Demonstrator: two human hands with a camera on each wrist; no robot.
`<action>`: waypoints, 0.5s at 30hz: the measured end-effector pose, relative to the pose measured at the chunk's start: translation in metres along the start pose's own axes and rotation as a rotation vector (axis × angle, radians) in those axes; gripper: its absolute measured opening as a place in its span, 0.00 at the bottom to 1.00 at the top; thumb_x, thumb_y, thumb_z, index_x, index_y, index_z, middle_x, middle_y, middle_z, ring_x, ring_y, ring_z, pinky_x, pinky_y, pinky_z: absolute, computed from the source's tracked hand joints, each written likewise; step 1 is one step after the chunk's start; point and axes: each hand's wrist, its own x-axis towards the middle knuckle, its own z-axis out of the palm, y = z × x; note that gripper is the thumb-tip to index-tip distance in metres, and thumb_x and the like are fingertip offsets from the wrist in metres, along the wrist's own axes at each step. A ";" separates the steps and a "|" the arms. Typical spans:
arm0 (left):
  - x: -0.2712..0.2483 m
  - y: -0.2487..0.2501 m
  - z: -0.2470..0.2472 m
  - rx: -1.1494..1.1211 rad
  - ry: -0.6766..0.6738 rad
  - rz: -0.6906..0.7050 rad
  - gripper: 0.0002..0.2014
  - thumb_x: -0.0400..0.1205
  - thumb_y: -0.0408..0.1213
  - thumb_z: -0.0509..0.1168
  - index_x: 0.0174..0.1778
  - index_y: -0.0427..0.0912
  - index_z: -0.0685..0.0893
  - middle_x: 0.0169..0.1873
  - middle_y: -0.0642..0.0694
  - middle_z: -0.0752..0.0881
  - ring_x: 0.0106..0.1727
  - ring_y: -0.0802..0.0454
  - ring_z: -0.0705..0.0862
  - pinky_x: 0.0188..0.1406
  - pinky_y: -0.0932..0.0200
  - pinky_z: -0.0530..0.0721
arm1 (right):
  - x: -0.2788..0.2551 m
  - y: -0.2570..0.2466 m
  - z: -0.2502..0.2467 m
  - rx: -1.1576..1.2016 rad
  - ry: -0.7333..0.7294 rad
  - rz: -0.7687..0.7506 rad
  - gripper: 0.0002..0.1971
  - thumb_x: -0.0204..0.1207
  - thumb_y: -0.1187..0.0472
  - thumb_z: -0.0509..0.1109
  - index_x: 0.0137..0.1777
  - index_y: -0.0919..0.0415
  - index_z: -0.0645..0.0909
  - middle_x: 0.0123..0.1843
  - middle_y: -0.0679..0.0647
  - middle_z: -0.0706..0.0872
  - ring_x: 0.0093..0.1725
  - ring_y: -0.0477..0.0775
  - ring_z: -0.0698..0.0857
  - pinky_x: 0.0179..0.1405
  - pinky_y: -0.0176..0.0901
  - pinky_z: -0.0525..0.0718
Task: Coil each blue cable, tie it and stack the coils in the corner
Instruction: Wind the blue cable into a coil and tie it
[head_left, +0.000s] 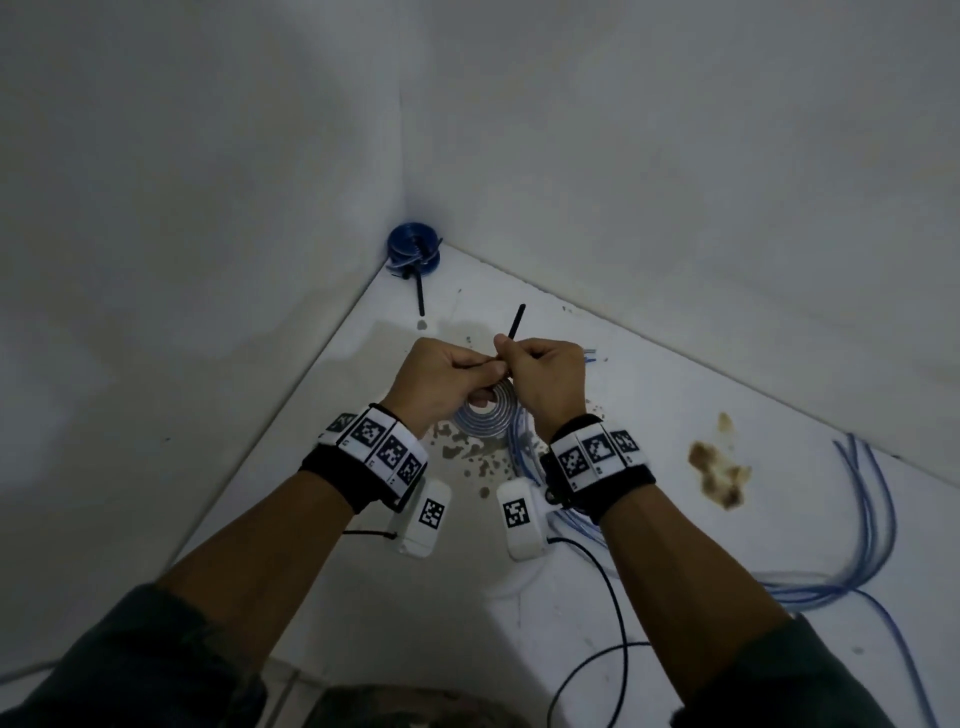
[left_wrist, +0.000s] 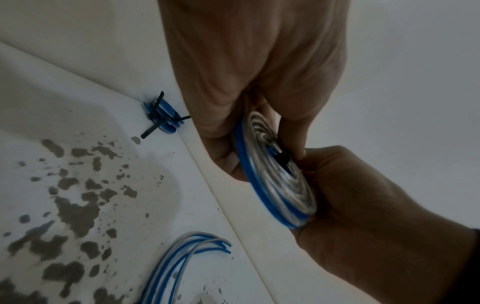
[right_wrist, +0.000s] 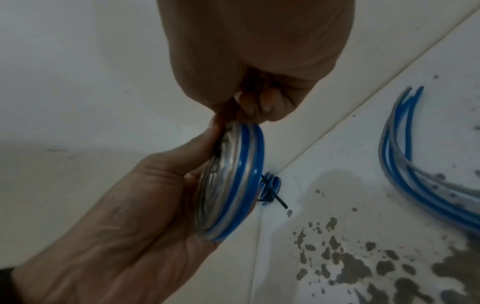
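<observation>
Above the white floor (head_left: 675, 415), close to the room corner, both hands meet around a flat coil (head_left: 485, 415) of blue cable. Left hand (head_left: 441, 379): fingers curled, gripping the coil at its rim and face; in the right wrist view the coil (right_wrist: 233, 181) stands on edge against the left palm (right_wrist: 130, 226), thumb along its upper side. Right hand (head_left: 545, 379): fingers curled, thumb and forefinger pinching a black cable tie (head_left: 511, 330) whose free tail sticks up and away from the knuckles. In the left wrist view the tie's black head (left_wrist: 283, 158) sits at the coil's centre hole, with the right hand (left_wrist: 363, 195) cupped under the coil's (left_wrist: 275, 185) lower edge and the left hand's fingers (left_wrist: 233, 92) closed on its upper part. Whether the tie is fully cinched cannot be told.

Corner of the two white walls (head_left: 208, 156): a stack of tied coils (head_left: 413, 249) rests on the floor, touching the wall base, black tie tails projecting, one long tail lying toward the person.

Loose blue cables (head_left: 862, 509) lie uncoiled on the floor to the right, their cut ends (left_wrist: 223, 244) near the wall base. Grey-brown stains (head_left: 467, 452) mark the floor under the hands; a larger brown stain (head_left: 719, 473) lies further right. Both wrists carry bands with printed square markers (head_left: 374, 441) and white camera units.
</observation>
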 end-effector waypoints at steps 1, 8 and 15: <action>0.001 -0.001 -0.004 0.005 -0.008 0.013 0.10 0.79 0.27 0.73 0.55 0.31 0.89 0.44 0.37 0.92 0.37 0.57 0.90 0.41 0.65 0.87 | 0.002 -0.002 0.002 0.009 -0.021 -0.015 0.13 0.77 0.60 0.77 0.30 0.62 0.89 0.27 0.56 0.89 0.27 0.53 0.86 0.31 0.48 0.87; 0.025 -0.015 -0.045 0.407 0.099 0.456 0.12 0.75 0.26 0.76 0.54 0.36 0.92 0.47 0.46 0.92 0.48 0.49 0.90 0.50 0.64 0.86 | 0.022 -0.048 -0.039 0.071 -0.528 0.075 0.11 0.77 0.57 0.76 0.49 0.67 0.88 0.42 0.64 0.92 0.42 0.59 0.92 0.38 0.46 0.88; 0.072 -0.020 -0.059 0.625 0.290 0.898 0.08 0.74 0.29 0.77 0.49 0.34 0.92 0.53 0.39 0.91 0.55 0.46 0.83 0.64 0.61 0.78 | 0.036 -0.061 -0.015 0.032 -0.604 0.300 0.20 0.85 0.54 0.68 0.61 0.74 0.82 0.40 0.59 0.90 0.36 0.54 0.89 0.36 0.43 0.87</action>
